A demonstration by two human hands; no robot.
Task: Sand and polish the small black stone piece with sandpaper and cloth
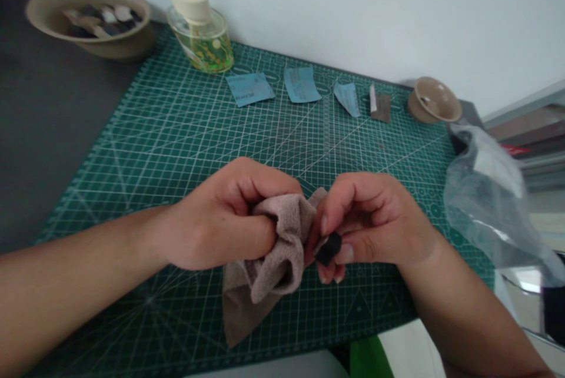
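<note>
Bunched in my left hand [225, 219] is a brownish-pink cloth [291, 231], with one corner hanging down toward the mat. My left fingers are closed around it, partly hidden in the folds. Just to the right, my right hand [371, 219] pinches a small black piece [328, 249] between thumb and fingers. The piece has a paler edge; its exact kind I cannot make out. The cloth's right end reaches my right fingers, and whether they also grip it is unclear. Both hands are above the green cutting mat [198, 142].
A brown bowl [132, 42] of dark and pale pieces stands at the back left, beside a reed diffuser [203, 42]. Blue paper pieces [302, 85] and a small grey-brown piece [380, 107] lie along the back. At right are a small bowl [435, 101] and a clear plastic bag [489, 189].
</note>
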